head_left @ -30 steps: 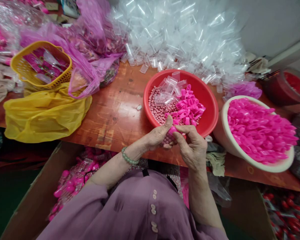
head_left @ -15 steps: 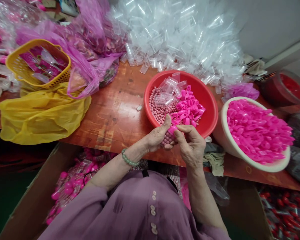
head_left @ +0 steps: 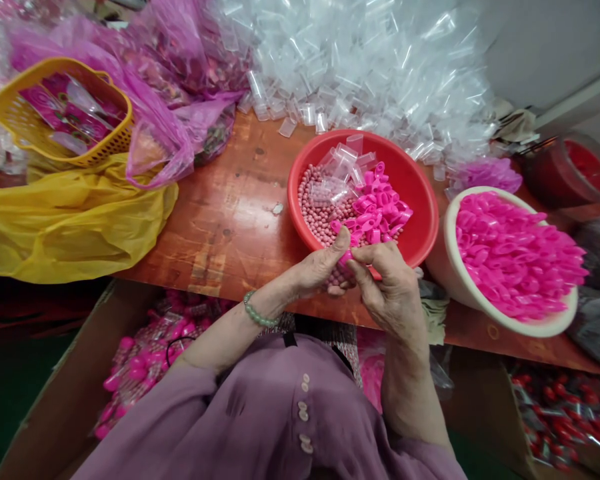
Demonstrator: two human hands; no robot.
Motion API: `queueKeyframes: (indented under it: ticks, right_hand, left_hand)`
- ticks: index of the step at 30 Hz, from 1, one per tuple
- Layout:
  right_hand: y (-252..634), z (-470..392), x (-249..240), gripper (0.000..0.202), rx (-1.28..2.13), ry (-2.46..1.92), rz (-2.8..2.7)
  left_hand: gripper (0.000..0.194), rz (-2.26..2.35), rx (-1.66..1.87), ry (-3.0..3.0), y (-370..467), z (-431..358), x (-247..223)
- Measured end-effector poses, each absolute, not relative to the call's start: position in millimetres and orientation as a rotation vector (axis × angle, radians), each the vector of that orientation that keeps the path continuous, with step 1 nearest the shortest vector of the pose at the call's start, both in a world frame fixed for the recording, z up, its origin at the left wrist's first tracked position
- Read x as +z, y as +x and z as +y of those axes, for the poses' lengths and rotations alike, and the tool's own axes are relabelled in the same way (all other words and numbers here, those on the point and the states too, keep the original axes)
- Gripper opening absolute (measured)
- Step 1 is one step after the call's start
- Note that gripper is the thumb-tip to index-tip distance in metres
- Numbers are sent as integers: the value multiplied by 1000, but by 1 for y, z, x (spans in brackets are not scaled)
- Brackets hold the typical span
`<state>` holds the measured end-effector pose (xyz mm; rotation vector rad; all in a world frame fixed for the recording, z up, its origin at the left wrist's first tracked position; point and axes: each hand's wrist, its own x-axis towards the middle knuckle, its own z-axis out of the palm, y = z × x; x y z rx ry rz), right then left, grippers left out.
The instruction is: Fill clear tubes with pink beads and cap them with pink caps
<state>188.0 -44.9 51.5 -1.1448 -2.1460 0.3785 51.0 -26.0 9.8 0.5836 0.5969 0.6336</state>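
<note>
The left hand (head_left: 319, 268) curls around beads (head_left: 336, 277) and a cap (head_left: 346, 256); the right hand (head_left: 391, 285) pinches the cap's edge. Capping seems underway, probably calling next for an even press.

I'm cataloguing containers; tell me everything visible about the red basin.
The red basin is round, smooth and plastic-looking, with a thick rim and sloping walls. It stands upright on the reddish-brown table, its far side near the heap of clear tubes. Inside, dull pink beads lie to the left with clear pieces on top; bright pink pieces fill the middle, and red wall shows at right. The left hand and right hand overlap its near rim in view; contact is unclear.
</note>
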Motion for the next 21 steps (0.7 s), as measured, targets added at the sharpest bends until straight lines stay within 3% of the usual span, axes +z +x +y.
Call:
queueKeyframes:
  ticks: [4,6,8,10,21]
  right_hand:
    - [187,-43,49,6,303,-1077,-2204]
    - [186,-45,45,31,265,-1082,-2254]
    - [184,-47,38,68,215,-1120,-2303]
    - [183,-49,31,89,150,-1150,-2325]
    - [196,-46,22,74,-31,-1105,-2396]
  left_hand:
    - [80,528,652,489,47,-24,11]
    - [80,504,653,440,45,-21,11]
    - [79,483,644,402,45,-18,10]
    - [78,485,636,389,46,-16,8]
    - [61,653,782,423,54,-35,5]
